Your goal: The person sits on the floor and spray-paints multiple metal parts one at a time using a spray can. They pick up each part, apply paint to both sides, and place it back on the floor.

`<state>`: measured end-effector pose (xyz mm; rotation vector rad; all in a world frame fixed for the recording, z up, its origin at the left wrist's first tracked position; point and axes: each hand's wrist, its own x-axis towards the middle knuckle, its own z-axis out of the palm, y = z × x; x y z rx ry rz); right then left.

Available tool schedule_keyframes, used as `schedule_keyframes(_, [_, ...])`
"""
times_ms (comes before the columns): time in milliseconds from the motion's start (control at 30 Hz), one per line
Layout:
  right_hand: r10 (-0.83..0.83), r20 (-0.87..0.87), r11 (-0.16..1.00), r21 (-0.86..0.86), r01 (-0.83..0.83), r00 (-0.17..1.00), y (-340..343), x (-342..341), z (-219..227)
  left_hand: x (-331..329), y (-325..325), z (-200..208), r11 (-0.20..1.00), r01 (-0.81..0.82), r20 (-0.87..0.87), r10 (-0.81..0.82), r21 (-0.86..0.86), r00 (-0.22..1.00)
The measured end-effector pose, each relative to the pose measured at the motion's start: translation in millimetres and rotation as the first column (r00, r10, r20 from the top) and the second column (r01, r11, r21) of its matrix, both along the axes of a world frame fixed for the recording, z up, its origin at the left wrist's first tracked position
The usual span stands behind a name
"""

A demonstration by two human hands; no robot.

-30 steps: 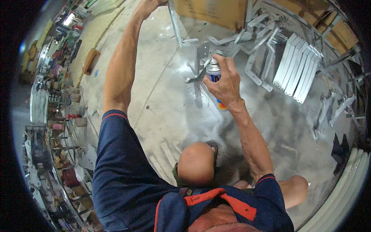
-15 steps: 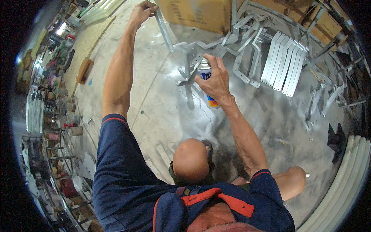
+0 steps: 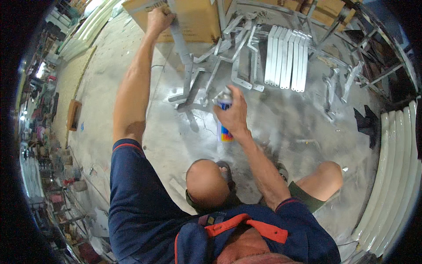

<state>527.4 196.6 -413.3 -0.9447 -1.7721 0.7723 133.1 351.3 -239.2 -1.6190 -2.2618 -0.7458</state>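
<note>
My left hand (image 3: pixel 161 19) is stretched far ahead, its fingers closed round the upper end of a bent grey metal bracket (image 3: pixel 179 42). The bracket hangs down in front of a cardboard box, with its angled lower part close to the floor. Nearer to me, my right hand (image 3: pixel 234 114) grips a spray can (image 3: pixel 225 134) with a blue, red and yellow label. Its index finger lies by the can's top, which is blurred. The can is apart from the bracket, to its right and closer to my knees.
More bent brackets (image 3: pixel 241 66) lie on the floor ahead, beside a row of flat silver strips (image 3: pixel 286 57). The cardboard box (image 3: pixel 198 22) stands behind them. Pale long panels (image 3: pixel 387 171) lie at the right, a metal frame (image 3: pixel 373 48) at the far right. Cluttered shelves (image 3: pixel 57 176) line the left.
The view has swung rightward, so the floor things sit farther left. My right hand has drawn the spray can back from the bracket, toward me. My left hand still holds the bracket.
</note>
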Motion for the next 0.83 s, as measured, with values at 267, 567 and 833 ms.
schedule_keyframes(267, [0.043,0.049,0.873,-0.487,-0.014,0.998,-79,108,11,137,-39,-36,0.917,0.391,0.254,-0.361,-0.078,0.897])
schedule_keyframes(567, [-0.107,0.099,0.900,-0.414,0.139,0.989,-36,230,87,336,-242,-15,-0.221,0.569,0.596,-0.483,-0.792,0.642])
schedule_keyframes(833, [-0.210,0.179,0.806,-0.525,0.274,0.961,-15,238,44,423,-262,-60,-0.263,0.789,0.782,-0.488,-0.555,0.387])
